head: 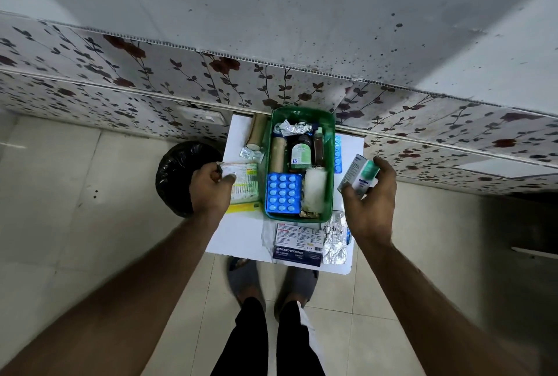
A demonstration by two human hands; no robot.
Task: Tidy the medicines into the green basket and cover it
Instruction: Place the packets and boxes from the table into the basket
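The green basket [302, 112] stands on a small white table [241, 230]. It holds a blue blister pack [283, 191], bottles [300, 152], a bandage roll [277, 155] and gauze. My left hand [211, 188], left of the basket, grips a green-and-white sachet strip [246, 182]. To the basket's right, my right hand [371, 203] holds a small white-and-teal medicine box [359, 174] above the table. On the table lie another bandage roll [256, 129], a blister strip [337, 153], a medicated dressings box [299, 242] and foil strips [335, 239].
A bin lined with a black bag [175, 176] stands left of the table. A floral-patterned wall panel [120, 85] runs behind it. My feet in grey slippers [244, 282] stand on the tiled floor in front of the table.
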